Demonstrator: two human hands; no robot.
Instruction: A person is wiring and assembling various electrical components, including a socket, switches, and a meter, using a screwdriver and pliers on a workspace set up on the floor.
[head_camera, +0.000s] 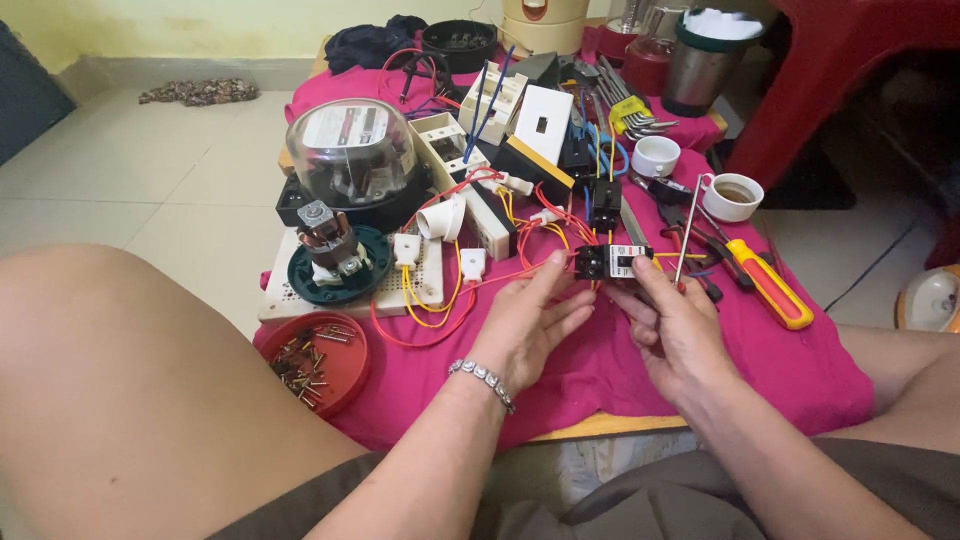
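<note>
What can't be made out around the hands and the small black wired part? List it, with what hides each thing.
Head view:
- Black wired part: near face hidden by fingertips of left hand and right hand; terminals too small.
- Wire ends: lost in the tangle.
- Red lid: screws inside too small to count.
- White bowl: cut by right edge.

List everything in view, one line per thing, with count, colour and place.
black electrical module: one, black with white face, held between both hands
wires: several, red and yellow, across the cloth
cloth: one, pink, covering the low table
meter: one, clear dome, back left
small motor: one, on green base, left
lid of screws: one, red, front left
screwdriver: one, orange-yellow handle, right
cup: one, white, right
left hand: one, bracelet on wrist, on module
right hand: one, on module
</note>
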